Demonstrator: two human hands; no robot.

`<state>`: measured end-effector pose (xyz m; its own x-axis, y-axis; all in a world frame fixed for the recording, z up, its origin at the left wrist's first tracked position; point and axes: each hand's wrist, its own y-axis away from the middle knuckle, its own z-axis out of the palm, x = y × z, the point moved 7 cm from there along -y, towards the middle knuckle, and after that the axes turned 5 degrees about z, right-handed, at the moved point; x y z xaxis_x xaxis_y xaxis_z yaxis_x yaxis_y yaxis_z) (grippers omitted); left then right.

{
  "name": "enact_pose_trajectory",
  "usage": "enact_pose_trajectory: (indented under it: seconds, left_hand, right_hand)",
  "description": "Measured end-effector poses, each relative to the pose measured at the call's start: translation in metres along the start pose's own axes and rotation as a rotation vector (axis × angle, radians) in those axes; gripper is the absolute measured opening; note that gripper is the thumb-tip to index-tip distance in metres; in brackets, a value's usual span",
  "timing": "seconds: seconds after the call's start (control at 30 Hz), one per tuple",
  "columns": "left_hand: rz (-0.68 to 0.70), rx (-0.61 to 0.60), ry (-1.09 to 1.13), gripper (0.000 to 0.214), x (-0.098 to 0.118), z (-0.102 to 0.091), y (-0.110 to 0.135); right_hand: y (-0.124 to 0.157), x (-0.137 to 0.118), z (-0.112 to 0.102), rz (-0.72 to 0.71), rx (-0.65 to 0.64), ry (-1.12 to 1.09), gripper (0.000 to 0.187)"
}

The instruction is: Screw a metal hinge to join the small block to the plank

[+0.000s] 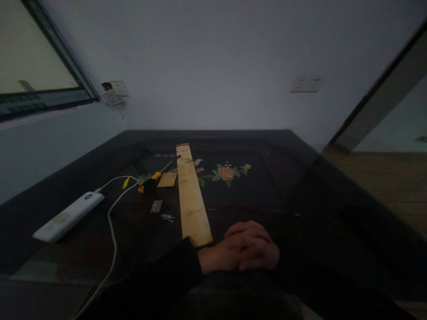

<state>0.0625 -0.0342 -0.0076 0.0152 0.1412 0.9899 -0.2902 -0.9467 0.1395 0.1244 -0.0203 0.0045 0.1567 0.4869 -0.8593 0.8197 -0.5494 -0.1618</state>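
My left hand [230, 260] and my right hand [248, 230] rest folded together on the dark table [287, 186] at its near edge. The fingers lie closed over each other with nothing visible in them. A ring shows on one finger of my right hand. Dark sleeves cover both arms. Just left of the hands ends a long pale wooden strip [191, 195] that runs away across the table. Left of the strip lie a small wooden square [167, 179], a screwdriver with a yellow and black handle [150, 182], a metal hinge [156, 206] and a few screws [167, 217].
A white power strip [68, 215] with its cable [112, 231] lies at the table's left. A small yellow item [126, 182] sits by the cable. A flower inlay [227, 172] decorates the tabletop. Wall sockets [307, 83] sit behind; a window is at the left.
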Motion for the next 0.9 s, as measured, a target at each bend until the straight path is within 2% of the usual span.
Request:
enact_pose_trajectory:
  seconds: [0.1, 0.2, 0.3, 0.4, 0.57, 0.7, 0.9]
  left_hand:
    - [-0.011, -0.003, -0.015, 0.037, -0.005, 0.0, -0.004]
    - [0.034, -0.025, -0.046, 0.038, -0.004, -0.001, -0.007]
    - [0.089, -0.058, -0.089, 0.039, -0.001, -0.003, -0.006]
    - [0.135, -0.043, -0.164, 0.042, 0.005, -0.004, -0.006]
    - [0.325, -0.216, -0.322, 0.032, 0.029, 0.004, -0.004]
    - [0.419, -0.297, -0.381, 0.033, 0.037, 0.006, -0.004]
    - [0.534, -0.252, -0.368, 0.037, 0.034, 0.007, -0.006]
  right_hand:
    - [0.001, -0.008, 0.0, -0.076, -0.039, 0.031, 0.049]
    - [0.002, -0.009, -0.002, -0.101, -0.034, 0.031, 0.046]
    - [0.002, -0.01, -0.004, -0.088, -0.016, 0.054, 0.045]
    - [-0.001, -0.013, -0.004, -0.066, -0.022, 0.095, 0.045]
    - [-0.009, -0.027, -0.004, -0.19, 0.045, 0.16, 0.045]
    - [-0.014, -0.029, -0.001, -0.256, 0.083, 0.136, 0.046]
    - [-0.008, -0.029, -0.005, -0.187, 0.131, 0.133, 0.044]
